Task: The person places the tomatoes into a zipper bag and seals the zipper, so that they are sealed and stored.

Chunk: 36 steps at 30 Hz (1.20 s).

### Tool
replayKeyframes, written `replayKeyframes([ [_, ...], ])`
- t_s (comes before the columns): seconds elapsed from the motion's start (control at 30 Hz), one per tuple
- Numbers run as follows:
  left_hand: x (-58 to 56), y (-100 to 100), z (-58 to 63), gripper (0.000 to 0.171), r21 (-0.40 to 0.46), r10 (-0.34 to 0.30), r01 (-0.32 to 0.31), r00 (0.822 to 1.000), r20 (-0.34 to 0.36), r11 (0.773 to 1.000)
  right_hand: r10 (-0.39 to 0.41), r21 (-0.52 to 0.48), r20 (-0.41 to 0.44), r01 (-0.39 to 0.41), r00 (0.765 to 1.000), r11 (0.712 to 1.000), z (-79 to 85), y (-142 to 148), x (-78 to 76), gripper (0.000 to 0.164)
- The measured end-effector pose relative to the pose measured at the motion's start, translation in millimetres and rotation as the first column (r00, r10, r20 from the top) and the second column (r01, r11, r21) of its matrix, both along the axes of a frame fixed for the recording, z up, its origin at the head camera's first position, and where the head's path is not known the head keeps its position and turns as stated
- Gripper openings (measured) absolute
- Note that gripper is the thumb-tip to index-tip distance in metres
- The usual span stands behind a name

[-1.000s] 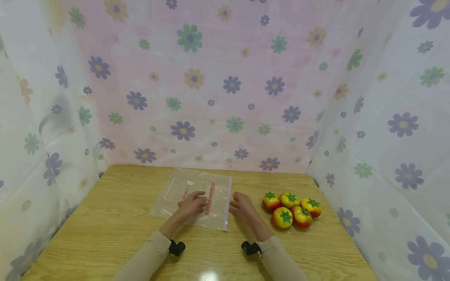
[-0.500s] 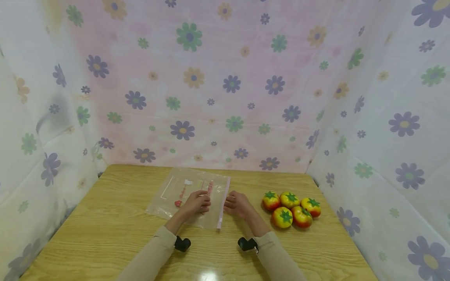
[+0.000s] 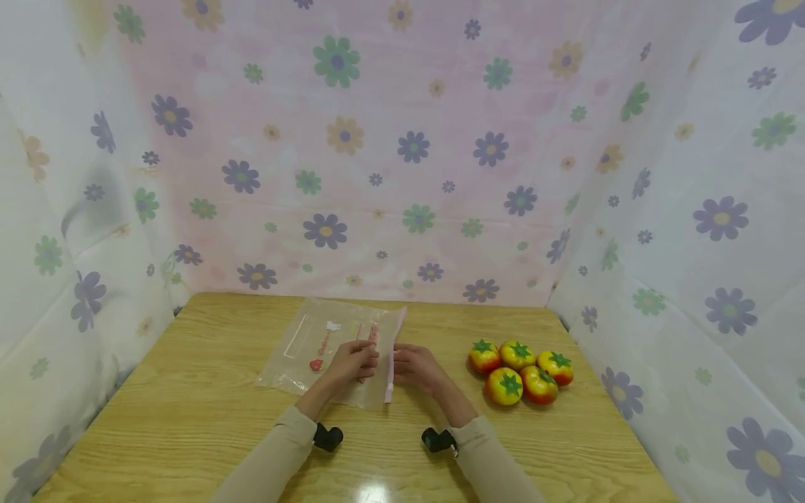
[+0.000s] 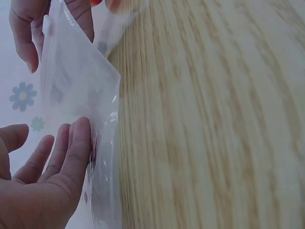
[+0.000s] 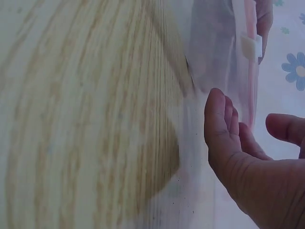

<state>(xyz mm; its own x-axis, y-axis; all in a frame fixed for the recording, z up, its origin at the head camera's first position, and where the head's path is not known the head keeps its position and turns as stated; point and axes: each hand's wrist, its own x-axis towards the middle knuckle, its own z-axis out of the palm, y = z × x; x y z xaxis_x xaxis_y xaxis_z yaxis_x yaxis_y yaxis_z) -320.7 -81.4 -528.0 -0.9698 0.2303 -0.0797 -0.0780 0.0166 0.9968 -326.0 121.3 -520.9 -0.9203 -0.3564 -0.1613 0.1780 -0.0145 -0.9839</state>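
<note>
A clear zip bag (image 3: 302,353) with red print and a pink zip strip (image 3: 390,381) lies on the table, its zip edge lifted on the right. My left hand (image 3: 352,363) rests on the bag near the print; in the left wrist view its fingers (image 4: 78,148) lie extended against the plastic, thumb apart. From the right, my right hand (image 3: 420,369) reaches to the zip edge. Its fingers (image 5: 217,119) are gently bent beside the pink strip, the thumb well away from them. A white slider (image 5: 250,46) sits on the strip. The film partly hides the right fingertips.
Several red-and-yellow tomatoes (image 3: 504,386) with green tops stand grouped to the right of my right hand. Flower-patterned cloth (image 3: 377,175) encloses the wooden table (image 3: 189,419) at the back and both sides.
The bag's zip edge has shifted left and tilted upward. My right hand has moved left onto that edge, while my left hand has moved slightly right on the bag. The tomatoes stay put.
</note>
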Motion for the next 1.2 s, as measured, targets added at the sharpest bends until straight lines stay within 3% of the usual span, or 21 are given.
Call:
replayKeyframes([
  [0.37,1.2,8.3,2.7,0.040,-0.027,0.010,-0.012,0.997,-0.072,1.000,0.039,0.005,-0.036,-0.038,0.999,0.999,3.3,1.0,5.3,0.045],
  [0.57,2.0,12.4,4.7,0.036,-0.016,0.012,-0.013,0.997,-0.077,1.000,0.053,-0.005,-0.051,-0.053,0.997,0.999,6.3,2.8,6.7,0.046],
  [0.9,3.7,18.2,6.1,0.029,-0.048,0.074,-0.081,0.990,-0.120,0.996,0.000,0.006,-0.097,0.001,0.995,1.000,8.4,1.6,10.2,0.043],
  [1.2,10.2,20.1,5.8,0.026,-0.011,0.054,-0.056,0.989,-0.138,0.998,-0.022,0.064,-0.137,0.031,0.990,0.997,2.9,-3.2,11.1,0.048],
])
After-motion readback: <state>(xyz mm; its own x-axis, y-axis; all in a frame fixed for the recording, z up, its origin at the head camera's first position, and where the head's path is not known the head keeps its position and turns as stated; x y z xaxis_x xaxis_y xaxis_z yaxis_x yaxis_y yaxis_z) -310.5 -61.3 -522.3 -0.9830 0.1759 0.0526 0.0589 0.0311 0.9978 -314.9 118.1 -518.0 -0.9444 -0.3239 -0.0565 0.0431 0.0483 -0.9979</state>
